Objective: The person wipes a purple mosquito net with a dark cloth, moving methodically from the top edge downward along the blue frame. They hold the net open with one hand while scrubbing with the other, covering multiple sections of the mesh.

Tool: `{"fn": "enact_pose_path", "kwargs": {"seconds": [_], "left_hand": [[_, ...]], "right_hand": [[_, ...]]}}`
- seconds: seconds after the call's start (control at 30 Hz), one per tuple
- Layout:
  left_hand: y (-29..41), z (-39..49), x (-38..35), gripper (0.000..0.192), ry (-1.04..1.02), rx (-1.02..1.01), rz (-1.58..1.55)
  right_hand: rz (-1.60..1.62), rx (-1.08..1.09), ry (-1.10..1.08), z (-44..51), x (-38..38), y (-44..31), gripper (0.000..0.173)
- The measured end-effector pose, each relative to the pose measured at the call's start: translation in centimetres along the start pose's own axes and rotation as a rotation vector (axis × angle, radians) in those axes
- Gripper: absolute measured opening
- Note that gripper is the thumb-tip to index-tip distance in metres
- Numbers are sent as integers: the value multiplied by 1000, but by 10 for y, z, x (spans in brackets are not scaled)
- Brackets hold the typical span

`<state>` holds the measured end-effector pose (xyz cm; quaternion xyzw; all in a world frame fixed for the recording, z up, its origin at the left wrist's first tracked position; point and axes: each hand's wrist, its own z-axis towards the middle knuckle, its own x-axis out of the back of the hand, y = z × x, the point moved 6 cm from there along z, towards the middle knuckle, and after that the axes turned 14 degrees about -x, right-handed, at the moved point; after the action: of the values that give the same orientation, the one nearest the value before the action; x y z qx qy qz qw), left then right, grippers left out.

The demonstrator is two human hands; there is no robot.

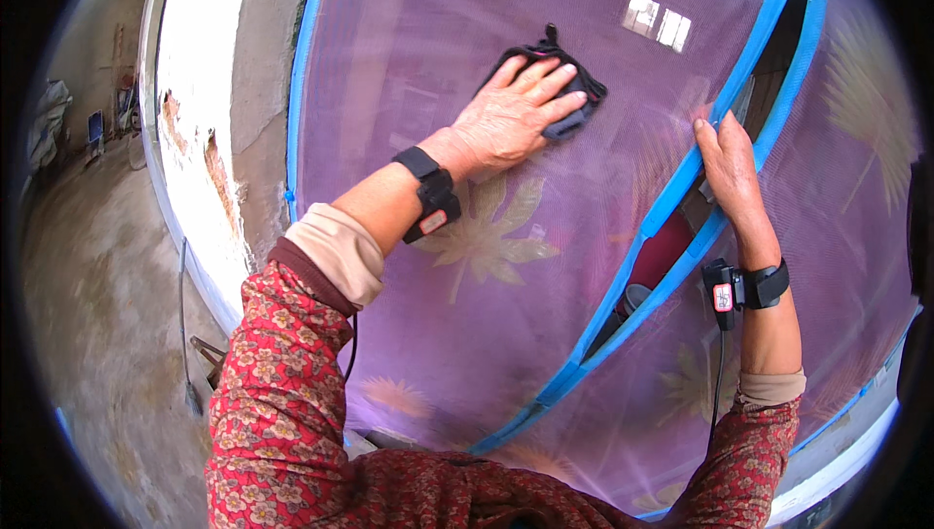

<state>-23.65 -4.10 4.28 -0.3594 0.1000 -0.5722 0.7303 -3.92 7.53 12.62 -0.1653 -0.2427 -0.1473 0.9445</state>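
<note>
A sheer purple door curtain (408, 237) printed with pale leaves hangs before me, its two halves edged in blue trim. My left hand (514, 110) presses a dark, wadded cloth (573, 120) flat against the curtain's left half, fingers spread on top of it. At the right, my right hand (730, 153) grips the blue edge strip (675, 186) of that left half near the gap, its thumb and a fingertip showing. Below this hand the two edges stand apart, then meet lower down. Both wrists carry black straps with small devices.
Left of the curtain stands a wall (197, 91) with peeling plaster. Beyond it lies a concrete floor (109, 274) with a cable (184, 325) along the wall and a pale sack (51, 120) at the far left. Through the gap, a dark red surface (660, 248) shows.
</note>
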Motion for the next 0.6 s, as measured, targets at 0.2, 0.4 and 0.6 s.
{"fn": "enact_pose_path", "kwargs": {"seconds": [0.2, 0.4, 0.6], "left_hand": [[-37, -34, 18, 64, -59, 85, 104], [-63, -56, 40, 66, -149, 128, 188], [-88, -66, 61, 66, -149, 155, 280]], "right_hand": [[155, 35, -8, -3, 6, -5, 15], [165, -6, -13, 1, 12, -2, 17], [121, 7, 25, 6, 17, -1, 20]]}}
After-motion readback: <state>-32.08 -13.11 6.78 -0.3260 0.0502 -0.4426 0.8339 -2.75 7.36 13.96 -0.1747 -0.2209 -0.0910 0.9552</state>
